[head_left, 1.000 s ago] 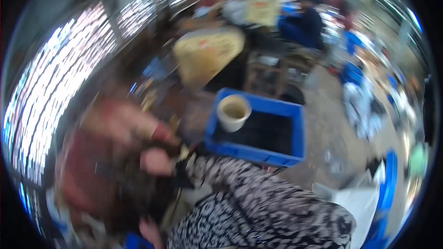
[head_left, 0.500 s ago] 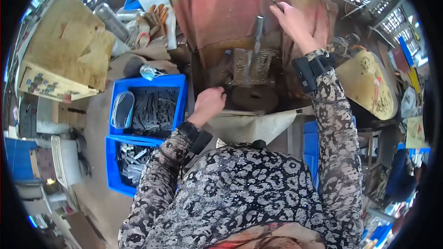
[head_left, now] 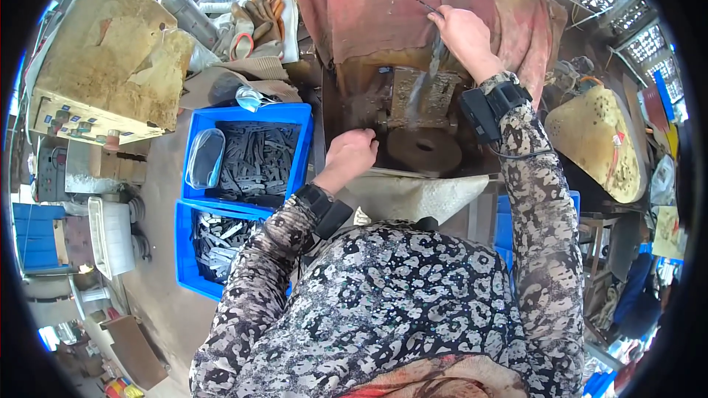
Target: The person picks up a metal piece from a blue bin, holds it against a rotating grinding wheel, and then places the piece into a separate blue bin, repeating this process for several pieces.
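Observation:
My right hand (head_left: 466, 40) is raised at the far side, over the red-brown cloth cover. Its fingers pinch a thin dark strip (head_left: 426, 7) whose tip points to the far left. My left hand (head_left: 352, 153) is curled closed at the left rim of a wet, dirty basin, and whatever its fingers hold is hidden. A flat round grinding wheel (head_left: 424, 152) with a centre hole lies just right of that hand. Beyond the wheel, a stream of water (head_left: 415, 94) runs down in front of a rusty plate (head_left: 436, 103).
Left of the basin stand two blue bins, one (head_left: 308, 140) with dark metal strips and one (head_left: 179, 250) with lighter strips. Farther left is a stained control box (head_left: 110, 51) with knobs. Work gloves (head_left: 258, 18) lie behind the bins. At right is a yellowish spotted panel (head_left: 594, 140).
The whole view has shifted, so the scene sits farther right. My right hand has come slightly left and nearer over the basin, still pinching the strip. My left hand stays beside the wheel.

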`<state>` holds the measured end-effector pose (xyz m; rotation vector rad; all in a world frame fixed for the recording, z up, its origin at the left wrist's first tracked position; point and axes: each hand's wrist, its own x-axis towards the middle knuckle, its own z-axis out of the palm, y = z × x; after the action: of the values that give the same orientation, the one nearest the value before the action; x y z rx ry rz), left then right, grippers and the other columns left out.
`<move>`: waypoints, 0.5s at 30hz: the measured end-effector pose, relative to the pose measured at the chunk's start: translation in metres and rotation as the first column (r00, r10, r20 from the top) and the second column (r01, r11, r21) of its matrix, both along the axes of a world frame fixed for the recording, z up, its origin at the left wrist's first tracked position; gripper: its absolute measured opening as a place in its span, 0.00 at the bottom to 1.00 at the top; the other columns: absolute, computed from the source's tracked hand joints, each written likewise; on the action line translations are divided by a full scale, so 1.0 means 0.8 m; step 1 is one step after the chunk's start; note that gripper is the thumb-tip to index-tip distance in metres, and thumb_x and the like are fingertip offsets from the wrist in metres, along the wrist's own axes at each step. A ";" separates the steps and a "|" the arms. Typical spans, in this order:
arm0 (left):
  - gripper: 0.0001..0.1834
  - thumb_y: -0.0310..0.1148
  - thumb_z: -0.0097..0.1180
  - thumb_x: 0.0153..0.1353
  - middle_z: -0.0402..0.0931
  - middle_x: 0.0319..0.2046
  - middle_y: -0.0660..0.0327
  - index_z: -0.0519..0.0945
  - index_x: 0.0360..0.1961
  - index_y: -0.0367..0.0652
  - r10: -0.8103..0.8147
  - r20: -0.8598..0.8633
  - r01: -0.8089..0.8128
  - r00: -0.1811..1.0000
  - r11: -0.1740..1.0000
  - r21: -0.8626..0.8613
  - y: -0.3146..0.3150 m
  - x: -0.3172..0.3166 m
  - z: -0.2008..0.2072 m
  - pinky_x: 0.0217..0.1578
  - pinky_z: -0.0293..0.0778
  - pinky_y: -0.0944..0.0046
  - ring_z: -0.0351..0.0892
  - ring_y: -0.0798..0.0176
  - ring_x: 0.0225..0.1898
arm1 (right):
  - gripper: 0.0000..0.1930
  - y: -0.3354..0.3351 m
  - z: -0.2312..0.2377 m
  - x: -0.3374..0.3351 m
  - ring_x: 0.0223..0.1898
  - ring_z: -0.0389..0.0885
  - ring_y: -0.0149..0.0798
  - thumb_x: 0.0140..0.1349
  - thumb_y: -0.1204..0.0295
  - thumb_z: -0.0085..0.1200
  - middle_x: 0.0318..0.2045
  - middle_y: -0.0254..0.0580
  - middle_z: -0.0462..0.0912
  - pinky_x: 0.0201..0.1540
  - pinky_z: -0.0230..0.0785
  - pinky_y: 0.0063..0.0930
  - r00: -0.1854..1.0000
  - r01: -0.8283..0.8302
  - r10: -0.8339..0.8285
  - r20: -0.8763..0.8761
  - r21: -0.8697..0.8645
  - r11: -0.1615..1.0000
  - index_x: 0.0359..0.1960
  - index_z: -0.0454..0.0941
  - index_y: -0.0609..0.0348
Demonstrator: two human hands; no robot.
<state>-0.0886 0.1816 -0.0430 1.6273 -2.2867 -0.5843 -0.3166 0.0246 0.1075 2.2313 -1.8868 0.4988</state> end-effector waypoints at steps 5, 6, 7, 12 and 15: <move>0.11 0.37 0.53 0.58 0.80 0.34 0.51 0.79 0.35 0.41 -0.006 -0.006 0.006 1.000 1.000 -0.004 -0.001 -0.001 -0.003 0.41 0.75 0.52 0.79 0.46 0.39 | 0.18 0.000 -0.003 0.001 0.35 0.80 0.55 0.65 0.53 0.46 0.29 0.51 0.82 0.37 0.72 0.48 1.000 0.005 -0.005 0.011 -0.016 1.000 0.37 0.80 0.53; 0.11 0.37 0.53 0.57 0.80 0.34 0.51 0.79 0.35 0.41 -0.008 -0.007 0.008 1.000 1.000 -0.006 -0.001 0.000 -0.003 0.41 0.75 0.52 0.79 0.46 0.39 | 0.18 0.001 -0.004 0.003 0.35 0.80 0.55 0.65 0.53 0.46 0.29 0.51 0.82 0.37 0.72 0.48 1.000 0.002 -0.001 0.015 -0.025 1.000 0.37 0.80 0.53; 0.11 0.37 0.53 0.57 0.80 0.34 0.51 0.79 0.35 0.41 -0.011 -0.004 0.011 1.000 1.000 -0.004 -0.001 -0.001 -0.004 0.41 0.75 0.52 0.79 0.46 0.39 | 0.18 0.000 -0.005 0.001 0.35 0.80 0.55 0.65 0.53 0.46 0.29 0.51 0.82 0.37 0.72 0.48 1.000 0.005 -0.005 0.019 -0.024 1.000 0.37 0.80 0.53; 0.11 0.36 0.54 0.57 0.80 0.35 0.51 0.79 0.35 0.41 -0.006 -0.013 0.006 1.000 1.000 -0.007 -0.002 -0.003 -0.008 0.40 0.75 0.52 0.79 0.46 0.38 | 0.16 0.002 -0.003 0.003 0.36 0.81 0.52 0.64 0.55 0.48 0.29 0.48 0.82 0.37 0.73 0.46 0.999 0.020 -0.020 0.025 -0.004 1.000 0.33 0.79 0.55; 0.11 0.36 0.54 0.57 0.80 0.34 0.50 0.79 0.35 0.41 -0.019 -0.012 0.019 1.000 1.000 -0.014 -0.002 -0.003 -0.010 0.39 0.75 0.51 0.78 0.46 0.39 | 0.16 0.004 -0.004 0.000 0.36 0.81 0.51 0.64 0.56 0.47 0.30 0.46 0.83 0.38 0.73 0.46 1.000 -0.024 0.025 0.018 -0.036 0.999 0.33 0.79 0.55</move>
<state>-0.0909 0.1797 -0.0513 1.5933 -2.2954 -0.5798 -0.3168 0.0274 0.1044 2.2373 -1.8472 0.5544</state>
